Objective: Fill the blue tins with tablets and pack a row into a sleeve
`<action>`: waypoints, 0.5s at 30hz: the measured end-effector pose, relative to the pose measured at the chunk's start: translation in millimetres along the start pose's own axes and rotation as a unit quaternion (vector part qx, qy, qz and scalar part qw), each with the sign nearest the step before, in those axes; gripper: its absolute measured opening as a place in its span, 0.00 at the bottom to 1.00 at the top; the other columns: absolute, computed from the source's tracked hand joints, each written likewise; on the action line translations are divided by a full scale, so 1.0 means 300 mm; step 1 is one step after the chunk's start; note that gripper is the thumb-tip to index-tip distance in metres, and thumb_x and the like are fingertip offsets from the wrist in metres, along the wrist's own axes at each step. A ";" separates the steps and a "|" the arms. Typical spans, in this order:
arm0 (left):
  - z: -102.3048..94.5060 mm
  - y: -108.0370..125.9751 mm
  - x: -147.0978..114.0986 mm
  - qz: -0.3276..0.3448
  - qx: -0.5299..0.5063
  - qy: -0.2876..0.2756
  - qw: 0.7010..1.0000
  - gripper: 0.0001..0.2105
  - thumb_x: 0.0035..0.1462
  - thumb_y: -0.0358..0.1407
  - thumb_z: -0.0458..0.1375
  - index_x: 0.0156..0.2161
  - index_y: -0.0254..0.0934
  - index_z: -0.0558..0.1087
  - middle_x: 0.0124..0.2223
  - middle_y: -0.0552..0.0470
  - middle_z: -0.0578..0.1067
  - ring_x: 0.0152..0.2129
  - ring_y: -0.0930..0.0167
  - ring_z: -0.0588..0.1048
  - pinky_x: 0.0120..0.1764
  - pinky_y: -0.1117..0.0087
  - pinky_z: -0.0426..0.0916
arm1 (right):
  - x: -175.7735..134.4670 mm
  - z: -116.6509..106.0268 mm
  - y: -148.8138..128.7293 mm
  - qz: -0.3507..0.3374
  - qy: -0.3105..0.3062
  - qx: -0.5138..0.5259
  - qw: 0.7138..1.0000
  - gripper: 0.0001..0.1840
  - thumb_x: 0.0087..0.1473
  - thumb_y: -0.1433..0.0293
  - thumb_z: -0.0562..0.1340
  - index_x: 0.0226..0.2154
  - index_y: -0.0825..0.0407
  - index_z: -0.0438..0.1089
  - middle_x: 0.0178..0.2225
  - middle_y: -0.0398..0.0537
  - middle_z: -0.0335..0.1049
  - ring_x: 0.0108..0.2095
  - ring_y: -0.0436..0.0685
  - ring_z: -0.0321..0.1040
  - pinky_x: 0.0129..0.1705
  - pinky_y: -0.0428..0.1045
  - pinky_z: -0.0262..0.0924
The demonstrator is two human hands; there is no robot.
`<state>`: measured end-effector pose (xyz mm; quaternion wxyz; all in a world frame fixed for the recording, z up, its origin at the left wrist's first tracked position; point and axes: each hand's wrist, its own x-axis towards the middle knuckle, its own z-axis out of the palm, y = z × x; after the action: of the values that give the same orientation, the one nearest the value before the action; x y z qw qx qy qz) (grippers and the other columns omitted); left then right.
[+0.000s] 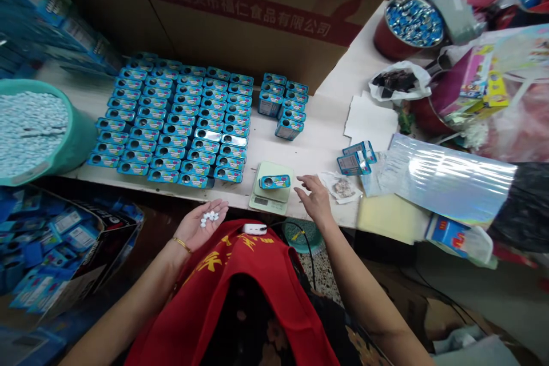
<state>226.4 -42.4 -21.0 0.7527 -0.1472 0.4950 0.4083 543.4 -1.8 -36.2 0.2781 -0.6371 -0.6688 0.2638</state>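
My left hand [194,229] is palm up at the table's front edge, cupping several small white candies [209,217]. A small blue tin with a round dark window [274,182] lies on a pale green digital scale [269,202], between my two hands. To the right of the scale, my right hand [315,197] hovers with its fingers apart and nothing in them. Rows of similar blue tins [180,120] stand upright at the left of the table, and a smaller group [283,100] stands behind the scale.
A green tub [77,146] full of white candies stands at far left, above a box of blue packs [64,240]. A large carton [240,11] forms the back. To the right are two blue packs [355,159], shiny sheets [454,177] and a red pot [386,40].
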 end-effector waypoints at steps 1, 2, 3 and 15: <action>0.001 -0.002 -0.002 -0.002 -0.001 0.002 1.000 0.12 0.53 0.27 0.50 0.42 0.26 0.69 0.42 0.37 0.73 0.41 0.64 0.72 0.40 0.66 0.70 | -0.001 0.008 0.003 0.000 -0.008 0.005 1.000 0.16 0.48 0.70 0.57 0.43 0.49 0.64 0.40 0.48 0.63 0.34 0.52 0.63 0.35 0.50 0.61; 0.003 -0.005 -0.003 -0.003 -0.002 0.003 1.000 0.12 0.53 0.27 0.50 0.42 0.26 0.69 0.42 0.37 0.73 0.40 0.64 0.72 0.40 0.67 0.70 | -0.003 0.017 0.005 0.001 -0.016 0.010 1.000 0.17 0.48 0.70 0.57 0.43 0.48 0.64 0.41 0.48 0.62 0.34 0.53 0.63 0.35 0.50 0.62; 0.005 -0.007 -0.005 -0.003 -0.003 0.005 1.000 0.12 0.53 0.27 0.50 0.42 0.26 0.69 0.41 0.37 0.73 0.40 0.64 0.72 0.40 0.67 0.70 | -0.004 0.024 0.007 0.002 -0.022 0.016 1.000 0.17 0.48 0.70 0.57 0.44 0.48 0.63 0.41 0.49 0.62 0.34 0.53 0.63 0.34 0.50 0.62; 0.005 -0.003 0.001 0.002 0.007 0.008 1.000 0.11 0.52 0.27 0.50 0.40 0.25 0.69 0.42 0.36 0.73 0.42 0.63 0.71 0.42 0.65 0.69 | -0.003 0.033 -0.008 -0.011 -0.025 0.028 0.999 0.23 0.47 0.67 0.59 0.48 0.48 0.58 0.46 0.52 0.60 0.42 0.57 0.61 0.36 0.52 0.63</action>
<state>228.0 -42.0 -20.7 0.7488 -0.1446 0.5041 0.4053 534.9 -2.9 -41.6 0.2819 -0.6150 -0.6747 0.2951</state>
